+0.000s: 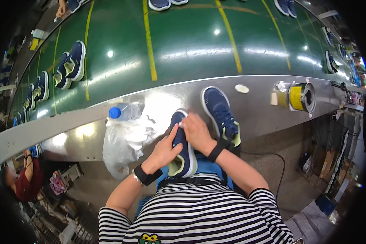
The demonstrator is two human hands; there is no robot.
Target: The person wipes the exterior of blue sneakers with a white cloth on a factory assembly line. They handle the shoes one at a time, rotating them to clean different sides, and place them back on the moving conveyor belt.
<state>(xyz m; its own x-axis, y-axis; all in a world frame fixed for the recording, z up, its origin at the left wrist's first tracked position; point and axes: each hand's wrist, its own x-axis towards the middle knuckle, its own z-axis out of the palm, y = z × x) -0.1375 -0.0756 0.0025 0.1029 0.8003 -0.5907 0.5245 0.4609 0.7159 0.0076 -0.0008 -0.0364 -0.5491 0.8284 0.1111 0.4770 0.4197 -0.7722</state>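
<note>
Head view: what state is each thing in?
Shoe under hands, tilted
Left hand, on that shoe
Right hand, at its toe end
Other shoe, resting on bench
Bottle, capped, lying down
Plastic bag, crumpled, hanging over edge
Tin, open at visible end
Belt, motion unclear
Belt shoes, mostly paired

Green work surface (191,34), yellow stripes (149,40), shiny metal ledge (262,116), brownish floor (254,171), light reflections (195,53)

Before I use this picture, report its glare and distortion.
Head view: pale reflections streak the green conveyor belt; glare whitens the metal ledge beside the blue-capped bottle; fisheye curvature bends the belt's near edge; the handled navy sneaker shows clearly.
</note>
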